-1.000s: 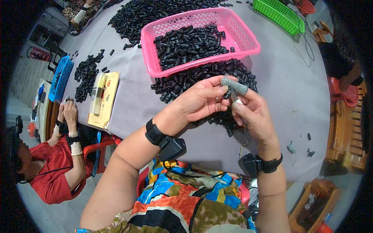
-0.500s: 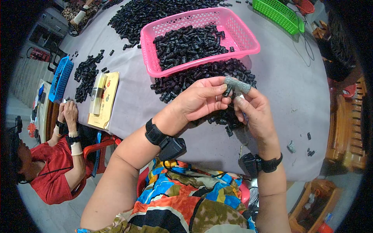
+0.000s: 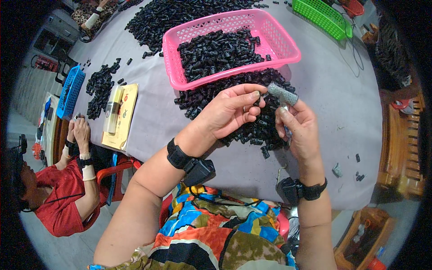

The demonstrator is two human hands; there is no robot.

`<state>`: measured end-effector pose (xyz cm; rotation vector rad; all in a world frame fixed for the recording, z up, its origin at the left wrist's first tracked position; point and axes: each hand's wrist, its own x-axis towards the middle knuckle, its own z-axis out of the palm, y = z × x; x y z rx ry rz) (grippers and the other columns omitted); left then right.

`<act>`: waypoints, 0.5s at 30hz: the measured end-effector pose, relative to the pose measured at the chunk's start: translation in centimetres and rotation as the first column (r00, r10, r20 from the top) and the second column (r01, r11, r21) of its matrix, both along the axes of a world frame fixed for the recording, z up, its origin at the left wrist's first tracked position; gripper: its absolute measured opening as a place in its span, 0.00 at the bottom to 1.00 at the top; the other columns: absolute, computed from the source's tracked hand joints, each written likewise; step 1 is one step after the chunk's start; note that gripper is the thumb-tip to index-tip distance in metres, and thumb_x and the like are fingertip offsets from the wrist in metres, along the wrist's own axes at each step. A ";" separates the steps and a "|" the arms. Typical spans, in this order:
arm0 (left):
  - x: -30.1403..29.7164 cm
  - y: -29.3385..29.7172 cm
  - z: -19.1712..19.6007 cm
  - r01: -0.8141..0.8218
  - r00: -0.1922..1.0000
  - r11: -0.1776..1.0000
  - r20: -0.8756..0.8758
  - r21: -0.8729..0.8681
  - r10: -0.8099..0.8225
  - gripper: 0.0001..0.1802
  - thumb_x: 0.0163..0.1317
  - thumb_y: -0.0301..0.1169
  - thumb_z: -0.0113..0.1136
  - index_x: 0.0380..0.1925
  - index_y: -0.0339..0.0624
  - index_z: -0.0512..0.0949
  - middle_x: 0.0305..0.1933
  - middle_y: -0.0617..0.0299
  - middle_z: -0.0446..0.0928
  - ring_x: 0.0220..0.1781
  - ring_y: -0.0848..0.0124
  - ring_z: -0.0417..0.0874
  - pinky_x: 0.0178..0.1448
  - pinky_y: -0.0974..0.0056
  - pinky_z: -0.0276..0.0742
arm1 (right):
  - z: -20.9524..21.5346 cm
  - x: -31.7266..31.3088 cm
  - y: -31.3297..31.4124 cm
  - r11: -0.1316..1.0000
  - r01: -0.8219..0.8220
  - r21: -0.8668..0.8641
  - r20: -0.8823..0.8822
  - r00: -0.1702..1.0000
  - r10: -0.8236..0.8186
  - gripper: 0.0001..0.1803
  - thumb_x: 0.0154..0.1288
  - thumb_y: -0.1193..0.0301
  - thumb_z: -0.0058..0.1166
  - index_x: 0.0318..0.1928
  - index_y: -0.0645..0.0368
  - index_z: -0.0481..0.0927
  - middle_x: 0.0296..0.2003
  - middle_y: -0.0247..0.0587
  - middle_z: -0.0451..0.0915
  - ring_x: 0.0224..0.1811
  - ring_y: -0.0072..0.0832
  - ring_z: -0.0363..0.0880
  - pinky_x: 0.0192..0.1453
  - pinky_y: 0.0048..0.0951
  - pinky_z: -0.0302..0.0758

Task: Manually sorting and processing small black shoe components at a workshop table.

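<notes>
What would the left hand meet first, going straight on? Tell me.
The left hand would likely first meet the grey wrap on a finger of the right hand, though depth is unclear.

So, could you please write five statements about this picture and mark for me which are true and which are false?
1. The pink basket holds small black parts. True.
2. The grey sleeve covers a finger of the left hand. False: it is on the index finger of the right hand.
3. The green basket stands at the left side of the table. False: it is at the far right; the blue basket is at the left.
4. A clear tube lies on the yellow paper. True.
5. The person at the left wears a blue shirt. False: the shirt is red.
</notes>
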<state>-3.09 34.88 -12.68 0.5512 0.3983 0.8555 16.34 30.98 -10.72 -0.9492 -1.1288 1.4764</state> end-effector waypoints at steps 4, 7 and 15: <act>0.0 -0.2 0.5 -0.030 0.998 1.000 -0.063 -0.008 0.029 0.18 0.66 0.30 0.52 0.54 0.36 0.70 0.43 0.56 0.78 0.33 0.77 0.81 0.37 0.74 0.82 | 0.3 -0.3 0.0 1.000 0.008 0.007 -0.006 1.000 -0.008 0.18 0.65 0.71 0.51 0.55 0.60 0.72 0.23 0.25 0.72 0.19 0.11 0.66 0.20 0.13 0.59; -0.1 -0.1 0.6 -0.034 0.999 0.999 -0.039 -0.015 0.033 0.19 0.66 0.30 0.52 0.56 0.35 0.69 0.45 0.54 0.78 0.35 0.74 0.82 0.39 0.73 0.84 | 0.3 -0.3 -0.1 1.000 0.014 -0.014 0.012 1.000 -0.013 0.18 0.65 0.71 0.51 0.55 0.60 0.72 0.23 0.25 0.72 0.18 0.11 0.65 0.20 0.13 0.59; -0.2 0.1 0.4 -0.013 1.000 1.000 -0.025 -0.004 0.013 0.19 0.65 0.27 0.52 0.55 0.34 0.69 0.45 0.53 0.79 0.35 0.71 0.84 0.41 0.72 0.84 | 0.2 -0.2 0.0 1.000 -0.013 -0.012 0.018 1.000 0.013 0.19 0.64 0.71 0.52 0.55 0.60 0.72 0.24 0.25 0.72 0.18 0.11 0.65 0.20 0.13 0.58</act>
